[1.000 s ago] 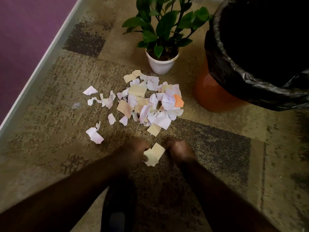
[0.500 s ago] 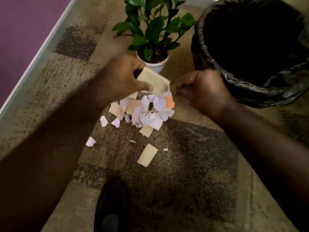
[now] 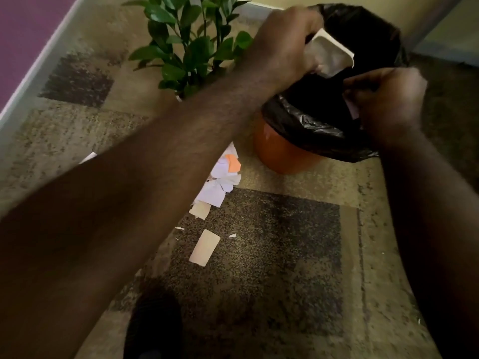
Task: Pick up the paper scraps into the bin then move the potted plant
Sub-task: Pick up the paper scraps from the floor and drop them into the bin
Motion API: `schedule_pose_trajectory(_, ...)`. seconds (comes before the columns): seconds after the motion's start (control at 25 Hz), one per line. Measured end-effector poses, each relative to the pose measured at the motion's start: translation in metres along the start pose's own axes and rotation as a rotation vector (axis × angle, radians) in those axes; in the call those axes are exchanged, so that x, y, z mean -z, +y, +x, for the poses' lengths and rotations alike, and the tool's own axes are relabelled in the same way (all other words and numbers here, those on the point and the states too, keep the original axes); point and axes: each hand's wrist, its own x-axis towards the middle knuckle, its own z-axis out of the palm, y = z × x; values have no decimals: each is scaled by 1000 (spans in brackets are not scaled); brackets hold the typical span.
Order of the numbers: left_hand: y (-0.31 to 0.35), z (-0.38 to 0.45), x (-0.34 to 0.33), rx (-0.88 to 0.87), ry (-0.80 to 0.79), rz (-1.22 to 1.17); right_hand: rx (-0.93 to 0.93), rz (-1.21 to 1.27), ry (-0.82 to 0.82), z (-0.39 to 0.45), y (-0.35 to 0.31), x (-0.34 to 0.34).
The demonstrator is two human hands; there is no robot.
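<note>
Both arms are now reaching over the bin (image 3: pixel 285 149), having risen from above the scrap pile half a second earlier, and the tan scrap has travelled with them to the mouth of the black liner (image 3: pixel 311 123).

Ordering from largest down: the orange bin is standing on the patterned carpet (image 3: pixel 259 229), its liner folded over the rim. The potted plant (image 3: pixel 186 42) is sitting just beside it, its pot mostly hidden behind the left forearm. The paper scraps (image 3: pixel 220 182) are lying on the carpet between plant and bin, with one tan strip (image 3: pixel 204 247) lying apart, nearer the dark shoe (image 3: pixel 153 330).

The left hand (image 3: pixel 282 45) is curling around a tan paper piece (image 3: pixel 329 55) above the opening. The right hand (image 3: pixel 386 99) is pinching a small pale scrap (image 3: pixel 352 107) at the near rim.

To do this well, the person is probably best releasing only once both hands are fully inside the rim line, low enough that light paper is not drifting out. The right hand looks close to the edge, so shifting inward seems wise. Most of the pile is remaining, so larger handfuls would be quicker.
</note>
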Motion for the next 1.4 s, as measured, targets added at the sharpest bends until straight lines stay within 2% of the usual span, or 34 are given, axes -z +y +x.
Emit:
schedule_pose_trajectory(0.28,-1,6,-37,-75,-238,95,-34,-51,-7,3,12,-10)
schedule_pose_trajectory(0.52,-6,-2,-34,-179,-273,-51,-11,-13,-15,5,4,-9)
schedule_pose_trajectory(0.64,-13,-8,-21,-163,-63,-148,44,19,59,6,-6,-8)
schedule_pose_trajectory(0.68,-19,-11,-16,-154,45,-194,113,46,94,2,-13,-8)
schedule_pose_trajectory(0.76,-39,-23,-4,-135,255,-255,389,112,118,-16,-33,-17)
schedule_pose_trajectory(0.84,-73,-42,5,-73,374,-272,674,163,16,-44,-52,-40)
schedule_pose_trajectory(0.92,-112,-78,6,84,393,-233,760,149,-237,-75,-64,-73)
schedule_pose_trajectory(1.0,-146,-131,-2,254,285,-155,660,3,-615,-104,-58,-109)
schedule_pose_trajectory(1.08,-170,-188,-16,370,41,-67,490,-284,-1004,-131,-32,-147)
schedule_pose_trajectory(1.12,-178,-215,-22,408,-117,-42,409,-407,-1136,-145,-15,-162)
schedule_pose_trajectory(1.16,-185,-240,-27,432,-276,-36,334,-480,-1196,-159,2,-174)
schedule_pose_trajectory(1.24,-194,-277,-35,385,-510,9,223,-483,-1180,-189,29,-192)
schedule_pose_trajectory(1.32,-202,-299,-43,298,-611,144,142,-395,-1133,-218,43,-208)
schedule_pose_trajectory(1.4,-204,-309,-50,290,-638,258,141,-340,-1072,-244,51,-220)
